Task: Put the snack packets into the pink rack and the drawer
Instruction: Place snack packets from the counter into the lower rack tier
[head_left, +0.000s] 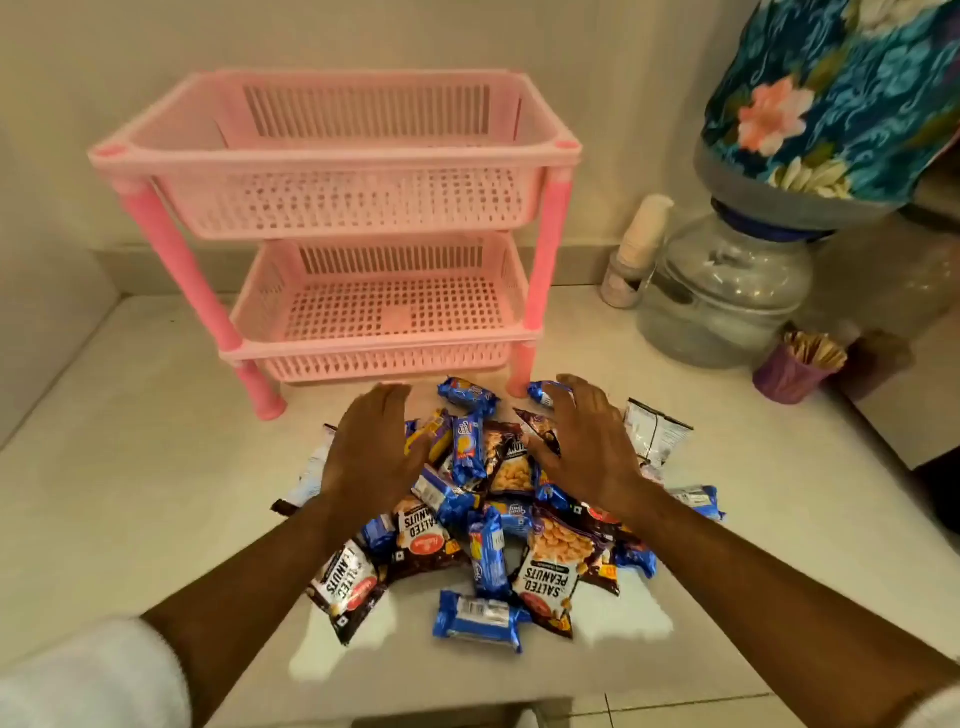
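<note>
On tabletop (156, 493), snack packets (488, 519) heaped at 6 o'clock from pink rack (343, 208). Left hand (371, 452), right hand (587, 447) spread flat over pile, holding nothing.

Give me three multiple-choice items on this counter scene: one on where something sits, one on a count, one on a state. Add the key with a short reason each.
1. Where does the pile of snack packets lie?
A. in front of the pink rack
B. inside its top tier
C. behind the water dispenser

2. How many tiers does the rack have?
A. one
B. two
C. four

3. What are the hands doing?
A. left hand and right hand are spread open over the pile
B. both gripping the rack
C. one holds a cup

Key: 1 A, the packets lie on the counter before the rack's legs; 2 B, two baskets stacked; 3 A, fingers are straight, clasping nothing.
</note>
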